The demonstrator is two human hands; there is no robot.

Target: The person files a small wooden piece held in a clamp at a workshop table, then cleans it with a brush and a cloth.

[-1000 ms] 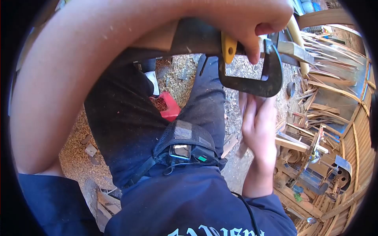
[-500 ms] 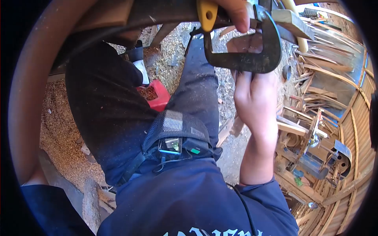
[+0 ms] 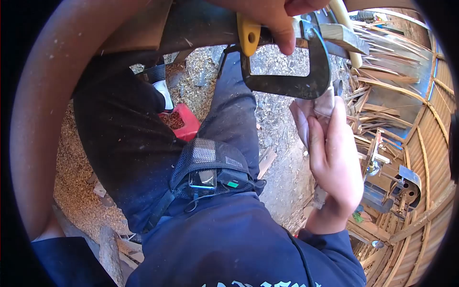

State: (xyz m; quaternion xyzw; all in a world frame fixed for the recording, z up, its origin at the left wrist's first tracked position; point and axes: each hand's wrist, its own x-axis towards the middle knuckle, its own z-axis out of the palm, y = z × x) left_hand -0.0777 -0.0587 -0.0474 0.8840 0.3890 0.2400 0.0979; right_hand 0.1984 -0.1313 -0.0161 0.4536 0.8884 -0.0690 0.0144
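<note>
My left hand [image 3: 275,21] reaches in from the upper left, partly cut off by the top edge. Its fingers curl beside a yellow piece with a hole [image 3: 249,36] and over wood; what they grip is not clear. Below it hangs a dark C-shaped metal clamp [image 3: 306,86], next to a pale wooden block [image 3: 342,37]. My right hand [image 3: 334,158] is below and right of the clamp, its fingers closed on a thin, pale, folded sheet [image 3: 302,117], just under the clamp's lower corner.
A red container [image 3: 186,125] with wood shavings stands on the littered ground between my legs. Wood strips [image 3: 389,81] are piled at the right, above a machine with a round metal part [image 3: 409,189]. A rounded pale rod [image 3: 345,21] is beside the block.
My right hand has moved down and right, away from the clamp, and the sheet in it shows more clearly. The clamp appears slightly lower and further left in view.
</note>
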